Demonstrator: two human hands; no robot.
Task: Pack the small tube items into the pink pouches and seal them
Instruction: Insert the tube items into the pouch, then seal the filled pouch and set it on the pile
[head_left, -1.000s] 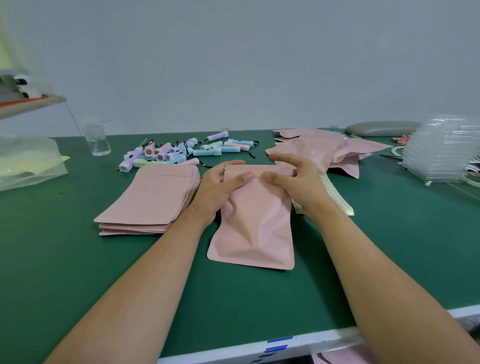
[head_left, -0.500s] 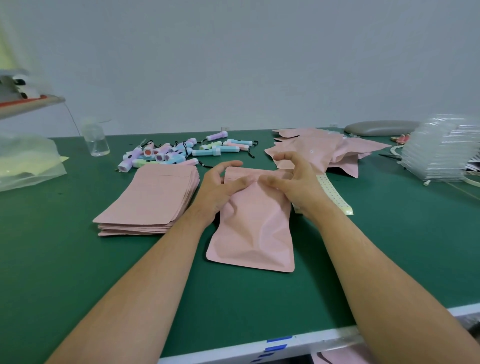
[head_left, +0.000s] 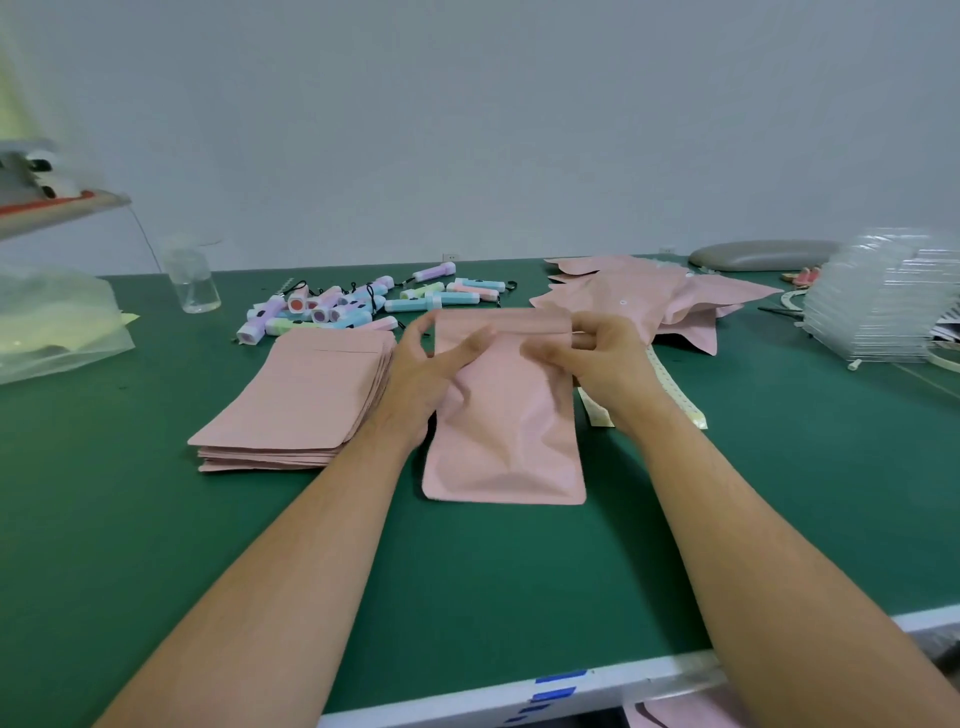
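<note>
pouch (head_left: 504, 415): on the table (head_left: 156, 519), top edge raised
left hand (head_left: 421, 369): fingers pinch its top
right hand (head_left: 602, 358): fingers pinch its top

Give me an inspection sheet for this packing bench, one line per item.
Surface: green table, blue tape on its front edge.
Job's things: pink pouch in hand; flat pouch stack to its left; tubes heaped behind; pouch heap back right.
Clutter: clear jar, plastic bag, clear trays, grey pad, perforated strip.
Hands: left hand and right hand both pinch the pink pouch near its top.
Cables: thin cord below the shelf, kind unclear.
Surroundings: plain wall.
</note>
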